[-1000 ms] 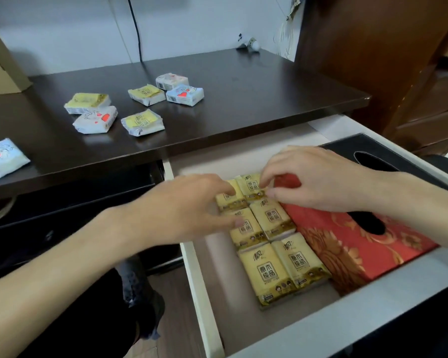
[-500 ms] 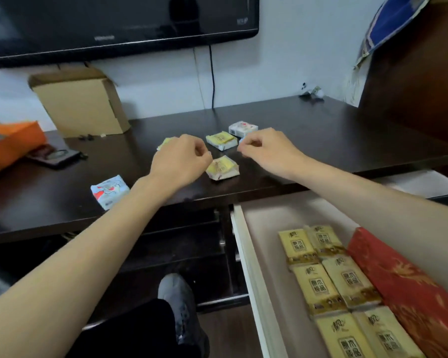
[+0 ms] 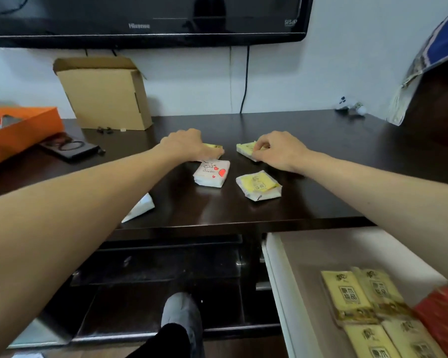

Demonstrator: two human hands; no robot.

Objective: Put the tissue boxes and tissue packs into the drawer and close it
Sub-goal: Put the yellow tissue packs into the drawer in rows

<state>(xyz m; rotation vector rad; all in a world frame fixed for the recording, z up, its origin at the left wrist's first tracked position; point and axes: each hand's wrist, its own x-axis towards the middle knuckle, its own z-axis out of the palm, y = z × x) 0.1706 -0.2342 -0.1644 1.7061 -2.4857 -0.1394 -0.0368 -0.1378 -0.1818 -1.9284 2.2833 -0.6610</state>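
A second ago both hands were down in the drawer (image 3: 277, 267) straightening the yellow tissue packs (image 3: 347, 293); now they have reached out over the dark worktop (image 3: 334, 156) to the loose packs. The left hand (image 3: 186, 146) lies curled over a far yellow pack (image 3: 214, 146), fingers closing round it, and the right hand (image 3: 277, 149) pinches the edge of another yellow pack (image 3: 245, 148). Just nearer lie a white heart-print pack (image 3: 211, 174) and a third yellow pack (image 3: 259, 184), with one more white pack (image 3: 142, 206) half hidden under the left forearm. The next pair looks about to go in; several packs remain and the drawer stands open at near right.
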